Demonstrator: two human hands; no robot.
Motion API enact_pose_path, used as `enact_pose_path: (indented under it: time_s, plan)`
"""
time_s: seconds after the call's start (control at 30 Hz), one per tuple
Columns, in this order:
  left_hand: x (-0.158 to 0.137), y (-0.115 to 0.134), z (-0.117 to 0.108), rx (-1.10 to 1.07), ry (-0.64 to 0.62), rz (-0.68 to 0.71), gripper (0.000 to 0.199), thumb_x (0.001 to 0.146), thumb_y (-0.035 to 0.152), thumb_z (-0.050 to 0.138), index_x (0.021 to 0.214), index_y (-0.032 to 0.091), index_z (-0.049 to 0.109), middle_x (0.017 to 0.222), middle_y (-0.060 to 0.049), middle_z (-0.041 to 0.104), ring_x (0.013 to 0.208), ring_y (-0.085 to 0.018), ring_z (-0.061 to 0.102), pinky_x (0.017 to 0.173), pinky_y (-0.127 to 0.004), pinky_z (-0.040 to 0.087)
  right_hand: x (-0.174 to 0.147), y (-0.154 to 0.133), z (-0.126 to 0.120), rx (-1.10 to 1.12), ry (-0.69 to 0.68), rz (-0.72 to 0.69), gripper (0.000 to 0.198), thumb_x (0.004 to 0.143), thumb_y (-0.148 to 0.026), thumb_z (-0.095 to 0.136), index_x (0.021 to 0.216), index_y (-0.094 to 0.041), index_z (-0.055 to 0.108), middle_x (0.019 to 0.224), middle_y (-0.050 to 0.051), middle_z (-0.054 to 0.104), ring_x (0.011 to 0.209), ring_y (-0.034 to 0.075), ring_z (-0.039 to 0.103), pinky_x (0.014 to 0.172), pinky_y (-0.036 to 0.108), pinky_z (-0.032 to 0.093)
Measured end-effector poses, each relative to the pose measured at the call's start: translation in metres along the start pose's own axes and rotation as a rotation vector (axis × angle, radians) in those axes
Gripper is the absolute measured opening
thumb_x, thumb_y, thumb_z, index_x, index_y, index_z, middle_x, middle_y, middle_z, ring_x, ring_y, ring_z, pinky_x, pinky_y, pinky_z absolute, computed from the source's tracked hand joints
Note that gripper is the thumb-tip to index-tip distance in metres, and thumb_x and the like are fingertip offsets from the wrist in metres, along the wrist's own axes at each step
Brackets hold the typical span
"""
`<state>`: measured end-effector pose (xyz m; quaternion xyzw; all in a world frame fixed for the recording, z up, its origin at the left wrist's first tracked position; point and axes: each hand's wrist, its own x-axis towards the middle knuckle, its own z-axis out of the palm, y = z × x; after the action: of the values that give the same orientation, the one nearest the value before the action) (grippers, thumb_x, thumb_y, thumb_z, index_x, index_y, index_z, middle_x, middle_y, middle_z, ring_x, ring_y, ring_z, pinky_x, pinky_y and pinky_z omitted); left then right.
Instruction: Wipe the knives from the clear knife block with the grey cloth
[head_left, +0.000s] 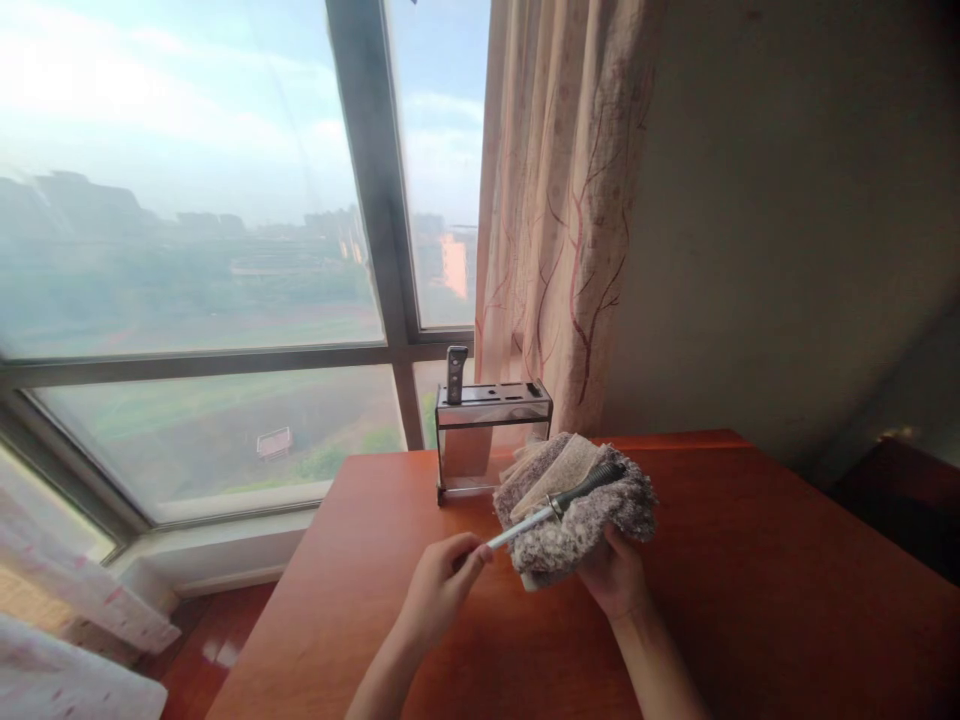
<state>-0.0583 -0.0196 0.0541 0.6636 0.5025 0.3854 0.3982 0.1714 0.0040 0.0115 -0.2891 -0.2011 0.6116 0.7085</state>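
My left hand (442, 588) pinches the tip end of a honing steel (527, 527) between thumb and fingers. Its pale metal rod slants up to the right, ending in a black handle that lies against a thick, fluffy grey-and-beige cloth (546, 552). From below and the right, my right hand (616, 582) grips this cloth, with most of its fingers hidden under the folds. Both hands are raised above the reddish-brown table (352, 600). Just behind the cloth stands a clear-sided knife block (450, 420), and one knife handle (455, 375) sticks up from its left end.
A large window (202, 270) with a grey frame fills the left side. Behind the knife block hangs a beige curtain (555, 220) with a branch pattern. To the right is a dark wall (765, 220). Pale patterned fabric (67, 660) shows at the lower left.
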Motion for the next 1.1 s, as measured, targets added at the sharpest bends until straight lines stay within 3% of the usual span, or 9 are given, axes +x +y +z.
enact_pose_path:
  time_s: [0.2,0.5,0.7,0.9,1.1]
  plan:
    - [0.001,0.005,-0.004,-0.151,0.168,0.0,0.042,0.08,0.054,0.058,0.069,0.014,0.067,0.059,0.0,0.05,0.059,-0.014,0.04,0.054,-0.024,0.03,0.001,-0.002,0.01,0.103,0.001,0.088,0.042,0.062,-0.055,0.077,0.094,-0.028,0.071,0.094,0.003,0.075,0.106,0.028,0.063,0.097,0.049,0.044]
    - [-0.002,0.002,0.007,-0.044,0.026,0.006,0.043,0.084,0.051,0.053,0.075,0.012,0.068,0.059,0.002,0.044,0.059,-0.013,0.035,0.053,-0.024,0.026,-0.004,-0.006,0.015,0.167,0.013,0.143,0.032,0.072,-0.052,0.067,0.092,-0.027,0.073,0.096,0.002,0.075,0.101,0.025,0.065,0.094,0.045,0.046]
    - [-0.001,0.0,0.008,0.003,0.063,-0.001,0.043,0.085,0.051,0.051,0.073,0.012,0.066,0.058,0.003,0.037,0.057,-0.012,0.032,0.052,-0.024,0.024,-0.002,-0.005,0.008,0.106,0.016,0.115,0.03,0.073,-0.049,0.064,0.089,-0.025,0.073,0.09,0.004,0.076,0.096,0.028,0.066,0.091,0.047,0.047]
    - [0.001,-0.006,0.005,0.053,0.136,0.01,0.042,0.086,0.049,0.049,0.075,0.012,0.066,0.06,0.001,0.045,0.058,-0.013,0.037,0.053,-0.023,0.029,-0.002,-0.006,0.006,0.27,-0.044,0.182,0.024,0.072,-0.042,0.064,0.089,-0.028,0.073,0.092,0.002,0.076,0.093,0.025,0.068,0.09,0.042,0.049]
    - [-0.001,-0.005,0.005,0.233,0.143,0.077,0.039,0.089,0.044,0.047,0.077,0.014,0.069,0.063,-0.002,0.056,0.059,-0.014,0.044,0.053,-0.022,0.031,0.001,-0.001,0.007,0.228,-0.026,0.147,0.027,0.076,-0.047,0.061,0.092,-0.029,0.073,0.095,0.002,0.076,0.099,0.028,0.066,0.095,0.049,0.045]
